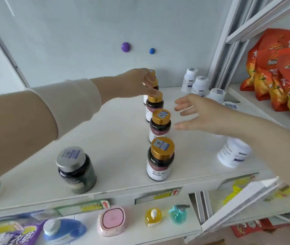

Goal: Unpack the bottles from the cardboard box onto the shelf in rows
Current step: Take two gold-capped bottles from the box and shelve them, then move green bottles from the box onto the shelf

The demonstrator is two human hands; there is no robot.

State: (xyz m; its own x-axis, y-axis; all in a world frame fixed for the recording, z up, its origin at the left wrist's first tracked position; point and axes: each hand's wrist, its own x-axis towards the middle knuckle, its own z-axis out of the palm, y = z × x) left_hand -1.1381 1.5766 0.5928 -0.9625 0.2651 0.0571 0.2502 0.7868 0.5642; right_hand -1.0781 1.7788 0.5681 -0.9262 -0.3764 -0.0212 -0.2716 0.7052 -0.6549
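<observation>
The left hand [138, 84] is gripping the far bottle [152, 80] by its cap, extending the row [160, 125] on the shelf [116, 138]. The right hand [199, 114] is hovering empty, fingers spread. The next move probably calls for an upright release.

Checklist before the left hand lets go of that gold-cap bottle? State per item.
1. Left hand grips the rear gold-cap bottle by its cap: ok.
2. Its base seated on the shelf: cannot tell, hidden behind the next bottle.
3. Three gold-cap bottles in front upright, in one line: ok.
4. Right hand open, apart from the row: ok.
5. White bottles all upright: cannot tell, right arm covers some.
</observation>
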